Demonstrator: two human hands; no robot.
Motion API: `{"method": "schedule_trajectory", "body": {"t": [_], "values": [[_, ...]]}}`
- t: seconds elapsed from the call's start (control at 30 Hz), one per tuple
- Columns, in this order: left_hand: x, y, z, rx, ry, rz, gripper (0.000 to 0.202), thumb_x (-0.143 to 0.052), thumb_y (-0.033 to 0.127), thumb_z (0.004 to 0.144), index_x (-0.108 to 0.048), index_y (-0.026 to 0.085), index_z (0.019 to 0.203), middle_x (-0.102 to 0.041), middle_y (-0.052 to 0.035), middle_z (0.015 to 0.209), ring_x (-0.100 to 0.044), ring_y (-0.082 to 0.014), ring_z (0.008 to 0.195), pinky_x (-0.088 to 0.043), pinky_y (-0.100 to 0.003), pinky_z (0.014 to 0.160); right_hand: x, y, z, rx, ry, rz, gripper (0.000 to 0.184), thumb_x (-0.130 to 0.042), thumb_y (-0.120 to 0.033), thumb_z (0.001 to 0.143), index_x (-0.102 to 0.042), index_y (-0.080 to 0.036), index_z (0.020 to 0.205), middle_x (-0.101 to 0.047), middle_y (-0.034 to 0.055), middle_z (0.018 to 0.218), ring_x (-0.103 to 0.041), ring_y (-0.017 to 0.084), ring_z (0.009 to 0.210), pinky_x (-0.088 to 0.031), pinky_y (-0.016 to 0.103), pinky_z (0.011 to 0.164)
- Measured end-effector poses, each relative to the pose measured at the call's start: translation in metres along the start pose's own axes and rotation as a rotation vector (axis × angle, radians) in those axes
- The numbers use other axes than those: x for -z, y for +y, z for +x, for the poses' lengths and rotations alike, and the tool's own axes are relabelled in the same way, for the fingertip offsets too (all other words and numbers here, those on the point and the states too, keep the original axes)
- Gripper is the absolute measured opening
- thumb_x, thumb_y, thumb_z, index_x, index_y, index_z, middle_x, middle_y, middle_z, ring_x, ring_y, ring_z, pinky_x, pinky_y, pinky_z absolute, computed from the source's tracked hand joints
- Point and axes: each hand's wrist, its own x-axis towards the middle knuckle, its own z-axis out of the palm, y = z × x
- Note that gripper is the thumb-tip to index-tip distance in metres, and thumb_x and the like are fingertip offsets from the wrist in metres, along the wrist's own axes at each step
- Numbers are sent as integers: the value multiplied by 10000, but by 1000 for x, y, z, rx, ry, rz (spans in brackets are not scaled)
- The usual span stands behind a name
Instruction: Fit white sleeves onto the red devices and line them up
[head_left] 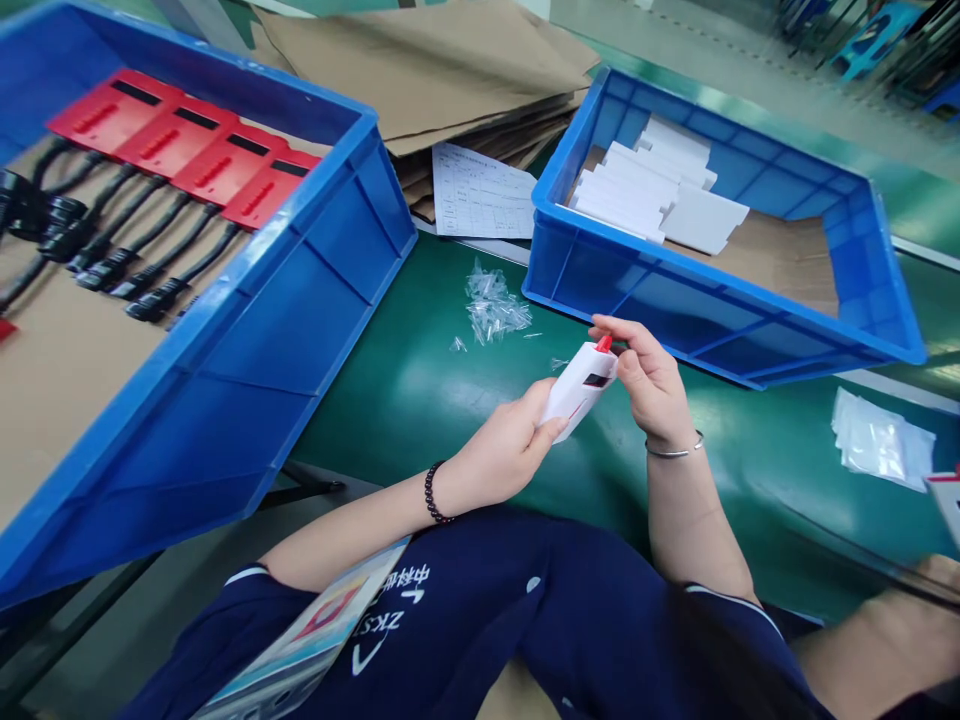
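A small white box (581, 390) with a dark window and a red tip (604, 343) at its upper end is tilted in front of my chest. My left hand (517, 440) wraps its lower end, the thumb on the near side. At the upper end, my right hand (646, 380) has its thumb against the box's edge and its fingers curved behind the red tip; whether they pinch the tip itself I cannot tell. Beyond my hands, small clear plastic pieces (495, 308) lie in a loose pile on the green table (420, 390).
On the left, a large blue crate (330, 250) holds red flat parts (180, 140) with black cables. Another blue crate (720, 310) contains white boxes (630, 185). Brown cardboard (442, 70) and a printed sheet (480, 195) lie behind. Clear bags (877, 440) and another person's arm (885, 630) are right.
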Motion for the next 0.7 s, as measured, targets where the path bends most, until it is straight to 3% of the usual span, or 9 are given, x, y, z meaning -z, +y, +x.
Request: {"method": "schedule_trajectory", "body": {"t": [0.1,0.23,0.3,0.4,0.43,0.5,0.57,0.63,0.7], "values": [[-1,-1,-1,-1,-45,58,337,-560,313,946,-599,187,1256,-691,-39,916,-587,-205,753,-394,-287,684,0,-12,2,45,-60,-59,354,-648,-566,899,-725,-235,999,-699,48,936,-640,195,845,-525,349,764],[-1,-13,0,28,-67,-41,321,-584,343,940,-622,176,1211,-715,-59,996,-635,-222,880,-455,-305,788,-8,-21,6,18,-19,-146,382,-675,-599,863,-712,-222,811,-679,36,793,-607,187,745,-522,359,746],[-1,-23,1,29,-70,-215,347,-635,377,921,-631,181,1208,-715,-70,1082,-642,-225,960,-482,-310,843,-10,-22,7,-17,-27,-122,422,-702,-632,825,-706,-226,941,-703,47,884,-639,203,827,-534,364,787],[0,-33,1,30,-66,-553,415,-711,432,880,-636,200,1216,-701,-79,1182,-652,-218,1017,-515,-315,877,-13,-25,3,-31,-49,-30,651,-745,-697,740,-616,-216,1159,-698,66,1040,-652,211,925,-535,335,770],[1,-35,1,42,-56,-643,425,-736,431,864,-639,206,1212,-702,-78,1188,-660,-216,1021,-523,-317,884,-14,-26,1,-33,-60,-41,626,-726,-701,757,-614,-208,1126,-691,57,997,-642,195,872,-519,313,720],[0,-37,0,74,-37,-758,454,-785,414,825,-643,215,1208,-710,-77,1183,-672,-220,1045,-530,-325,907,-18,-30,-4,-28,-56,-134,457,-635,-656,861,-614,-200,877,-626,12,777,-555,142,676,-429,271,590],[-1,-38,-1,116,-42,-812,498,-823,413,786,-647,217,1208,-721,-82,1168,-682,-232,1057,-539,-334,910,-24,-36,-7,10,-17,-243,468,-556,-576,935,-495,-204,657,-481,-26,601,-423,110,554,-324,265,528],[-3,-40,0,143,-30,-829,515,-857,415,743,-665,206,1173,-734,-85,1135,-687,-238,1063,-540,-337,922,-29,-41,-9,67,37,-323,510,-545,-532,941,-376,-210,584,-391,-39,544,-358,101,524,-273,274,522],[-4,-45,2,155,9,-837,496,-881,402,712,-686,197,1120,-751,-77,1067,-699,-232,1030,-540,-336,924,-33,-44,-8,68,45,-369,516,-552,-534,929,-351,-211,581,-392,-40,537,-356,100,519,-261,278,526]]}}
